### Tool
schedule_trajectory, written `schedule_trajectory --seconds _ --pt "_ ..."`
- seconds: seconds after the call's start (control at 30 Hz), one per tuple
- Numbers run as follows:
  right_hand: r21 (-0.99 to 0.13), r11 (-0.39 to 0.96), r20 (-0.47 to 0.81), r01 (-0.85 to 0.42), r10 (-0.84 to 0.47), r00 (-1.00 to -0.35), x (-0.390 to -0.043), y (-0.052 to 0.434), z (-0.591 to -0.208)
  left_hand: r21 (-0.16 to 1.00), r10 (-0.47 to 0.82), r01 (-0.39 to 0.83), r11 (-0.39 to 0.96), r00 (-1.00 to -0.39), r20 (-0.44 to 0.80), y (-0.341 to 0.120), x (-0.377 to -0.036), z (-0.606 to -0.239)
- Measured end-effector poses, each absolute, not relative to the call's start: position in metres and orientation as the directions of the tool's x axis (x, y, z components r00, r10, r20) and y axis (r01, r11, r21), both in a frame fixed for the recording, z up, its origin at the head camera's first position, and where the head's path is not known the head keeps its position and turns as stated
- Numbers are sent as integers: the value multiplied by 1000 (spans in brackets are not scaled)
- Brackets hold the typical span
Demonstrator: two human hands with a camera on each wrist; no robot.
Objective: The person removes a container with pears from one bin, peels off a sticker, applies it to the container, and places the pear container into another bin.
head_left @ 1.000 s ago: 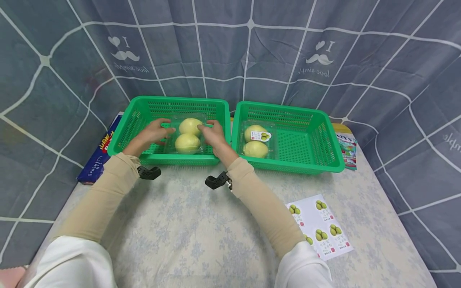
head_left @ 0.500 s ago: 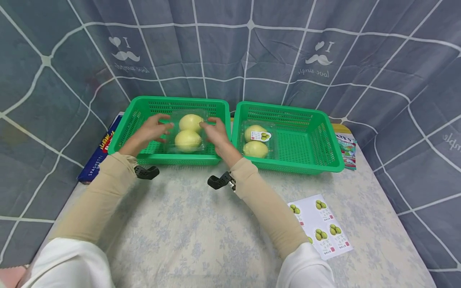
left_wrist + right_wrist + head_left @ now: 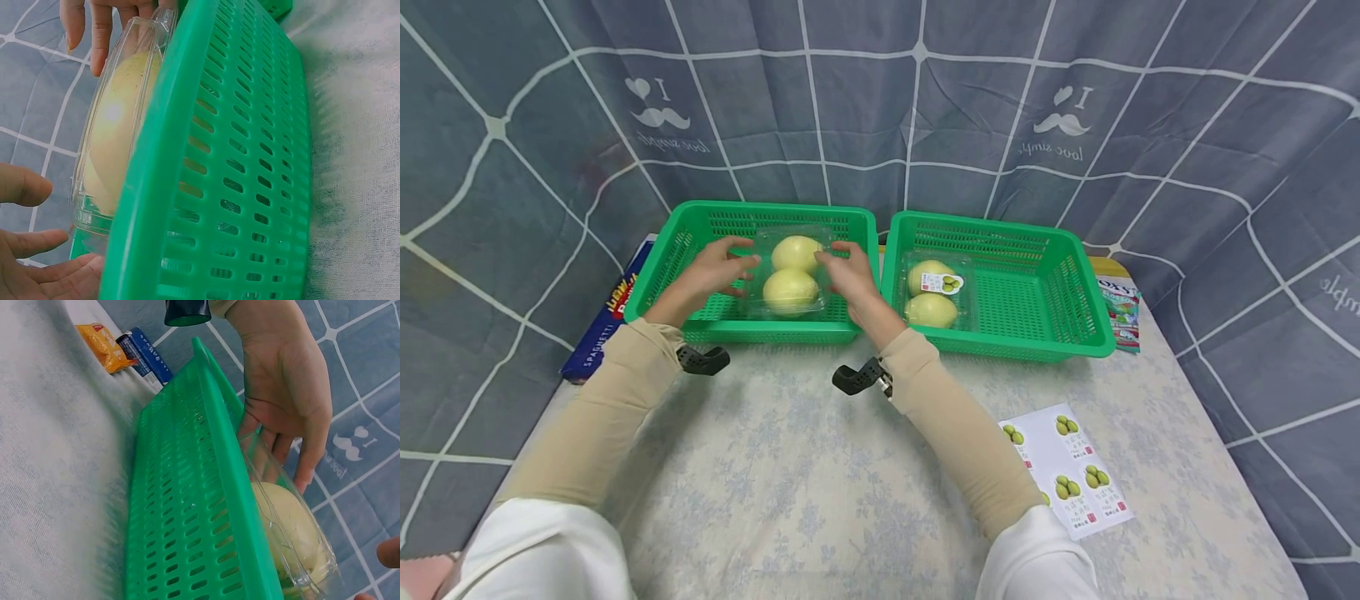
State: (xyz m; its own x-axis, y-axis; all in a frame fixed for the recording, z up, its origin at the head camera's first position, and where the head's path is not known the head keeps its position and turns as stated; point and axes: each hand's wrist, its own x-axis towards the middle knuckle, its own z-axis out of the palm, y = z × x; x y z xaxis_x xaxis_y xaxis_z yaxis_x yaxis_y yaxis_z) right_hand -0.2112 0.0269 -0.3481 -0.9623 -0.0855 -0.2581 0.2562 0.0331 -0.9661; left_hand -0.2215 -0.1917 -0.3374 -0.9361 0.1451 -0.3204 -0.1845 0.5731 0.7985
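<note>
In the head view a clear plastic clamshell box (image 3: pixel 758 242) with two pale yellow round fruits (image 3: pixel 791 291) sits in the left green basket (image 3: pixel 655 287). My left hand (image 3: pixel 711 268) is at its left side, thumb and fingers spread; in the left wrist view its fingertips come close to the box's end. On the opposite side, my right hand (image 3: pixel 852 279) has its fingers extended along the box wall, as the right wrist view shows. The box's upper part stands above the basket rim in both wrist views, and its underside is hidden.
The right green basket (image 3: pixel 1022 292) holds a similar box of two fruits with a label (image 3: pixel 942 284). A sheet of fruit stickers (image 3: pixel 1078 458) lies at front right. A blue spaghetti box (image 3: pixel 602 329) and a snack packet (image 3: pixel 1122 308) lie beside the baskets.
The box in the left basket has shifted slightly toward the back. Both hands have moved a little outward from its sides, and their fingers have loosened.
</note>
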Motion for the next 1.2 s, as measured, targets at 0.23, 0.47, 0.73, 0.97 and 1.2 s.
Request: schedule_trajectory --seconds 0.23,0.47,0.73,0.97,1.2 --pt "-966 -6 -256 259 -118 -959 -208 30 -341 814 144 -190 549 -938 -316 -195 -219 -332" --pt "-962 -47 -261 270 -147 -954 -203 32 -331 847 156 -213 486 -933 -324 -202 -216 -330" --pt "-955 -89 -265 284 -177 -948 -198 38 -327 855 175 -211 474 -929 -326 -205 -211 -327" --pt "-948 -125 -268 291 -174 -947 -197 42 -325 859 181 -210 467 -928 -326 -204 -212 -326" --pt "-944 -150 -266 292 -175 -948 -194 47 -323 871 178 -209 445 -932 -314 -204 -209 -318"
